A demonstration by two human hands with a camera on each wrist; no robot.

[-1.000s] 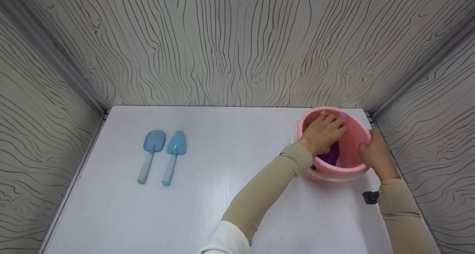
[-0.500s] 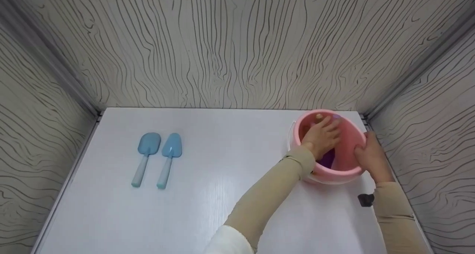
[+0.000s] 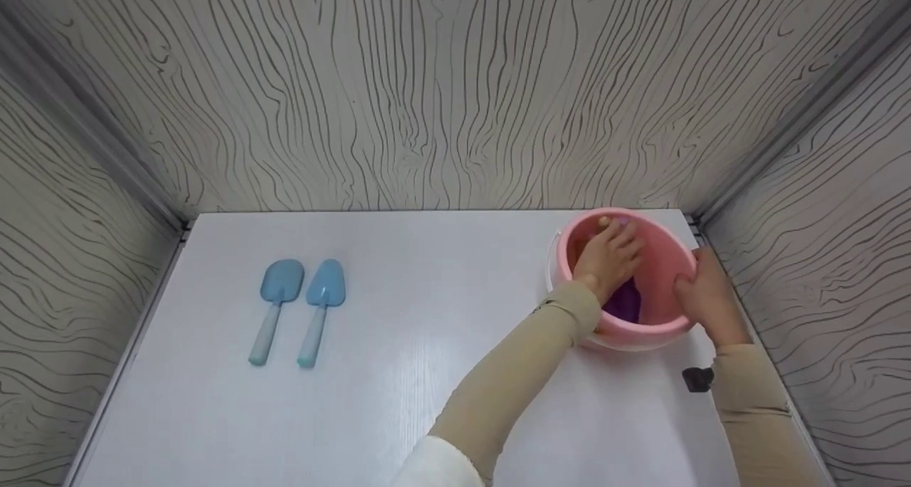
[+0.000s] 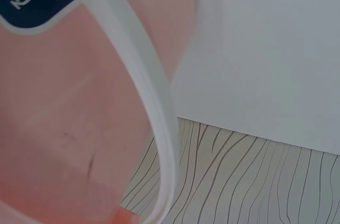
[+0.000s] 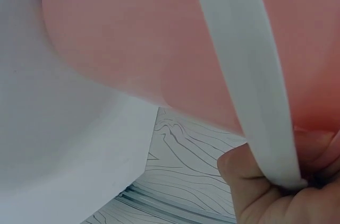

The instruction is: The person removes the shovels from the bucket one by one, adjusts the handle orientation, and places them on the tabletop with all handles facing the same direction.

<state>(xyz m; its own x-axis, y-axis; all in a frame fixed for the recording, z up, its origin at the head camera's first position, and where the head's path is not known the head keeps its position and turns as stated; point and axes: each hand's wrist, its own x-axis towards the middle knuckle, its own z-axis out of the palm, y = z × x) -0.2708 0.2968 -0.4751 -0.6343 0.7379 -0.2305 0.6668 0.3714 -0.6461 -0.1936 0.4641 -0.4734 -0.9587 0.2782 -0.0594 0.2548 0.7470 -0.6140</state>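
I have the right hand (image 3: 709, 295) curled round the rim of the pink bucket (image 3: 658, 327), at the far right of the white surface (image 3: 427, 295). My left hand (image 3: 610, 257) reaches inside, near a purple item (image 3: 624, 303); I can't tell how far its fingers open or whether they hold anything. A blue spade (image 3: 282, 280) and blue trowel (image 3: 327, 284) lie leftward.

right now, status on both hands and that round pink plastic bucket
Left hand inside round pink plastic bucket, grip unclear. Right hand grips its rim. In the way: left hand, partly hiding dark purple object inside.
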